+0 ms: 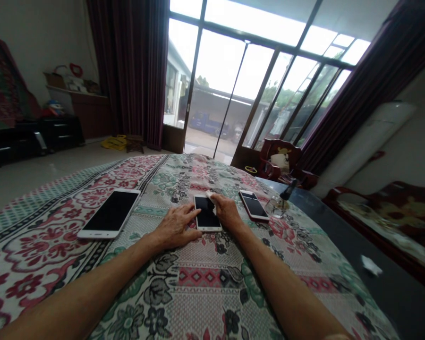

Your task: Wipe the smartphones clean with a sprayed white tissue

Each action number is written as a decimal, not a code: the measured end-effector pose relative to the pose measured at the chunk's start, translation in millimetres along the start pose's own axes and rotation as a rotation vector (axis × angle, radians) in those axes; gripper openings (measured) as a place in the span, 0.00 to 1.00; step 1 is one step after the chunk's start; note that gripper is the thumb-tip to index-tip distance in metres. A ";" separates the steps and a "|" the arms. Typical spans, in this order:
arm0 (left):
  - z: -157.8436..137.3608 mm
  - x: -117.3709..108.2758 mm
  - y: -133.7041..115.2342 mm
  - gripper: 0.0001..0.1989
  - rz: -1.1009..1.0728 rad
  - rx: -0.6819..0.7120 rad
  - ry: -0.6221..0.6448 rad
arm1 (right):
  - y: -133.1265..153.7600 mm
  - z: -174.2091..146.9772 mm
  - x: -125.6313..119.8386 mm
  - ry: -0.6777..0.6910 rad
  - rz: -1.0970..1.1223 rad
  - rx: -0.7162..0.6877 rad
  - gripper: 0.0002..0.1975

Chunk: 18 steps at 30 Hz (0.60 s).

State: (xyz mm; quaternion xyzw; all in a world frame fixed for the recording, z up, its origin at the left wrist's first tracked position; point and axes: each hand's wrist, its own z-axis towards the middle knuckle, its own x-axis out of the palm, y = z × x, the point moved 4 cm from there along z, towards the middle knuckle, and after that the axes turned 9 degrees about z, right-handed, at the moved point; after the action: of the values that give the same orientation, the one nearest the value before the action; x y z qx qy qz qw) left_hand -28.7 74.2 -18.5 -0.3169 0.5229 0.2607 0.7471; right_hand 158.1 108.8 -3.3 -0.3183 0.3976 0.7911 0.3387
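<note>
A white smartphone [206,216] with a dark screen lies flat on the patterned tablecloth [198,302] in front of me. My left hand [177,225] rests along its left edge, fingers stretched out and thumb at the lower left corner. In my right hand [227,211] is a crumpled white tissue [209,194], pressed on the upper right part of the screen. A larger white tablet-like phone [110,215] lies to the left, apart from my hands. Right of my right hand lies another white smartphone [254,206], tilted on the cloth.
A clear glass jar [277,206] with a dark-topped bottle or brush stands beyond the right phone. A white crumpled paper [371,265] lies on the dark surface at right. Wooden chairs [281,158] stand near the glass doors. A yellow bag [114,142] is on the floor.
</note>
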 end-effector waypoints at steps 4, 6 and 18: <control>0.5 0.1 -0.7 0.32 -0.002 -0.043 -0.013 | 7.6 -5.0 -5.9 0.014 0.028 -0.043 0.19; 1.1 -0.2 -1.3 0.32 0.000 -0.041 -0.010 | 13.0 -8.2 -10.1 0.049 0.045 -0.080 0.18; 2.4 -0.1 5.5 0.31 -0.016 0.019 0.006 | 52.3 -51.9 -33.9 0.197 0.292 -0.217 0.12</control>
State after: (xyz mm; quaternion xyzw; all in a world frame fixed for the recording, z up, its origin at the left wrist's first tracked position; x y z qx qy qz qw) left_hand -31.2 79.7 -18.9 -0.3149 0.5249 0.2490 0.7505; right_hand 148.2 31.6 19.5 -0.3679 0.3832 0.8350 0.1435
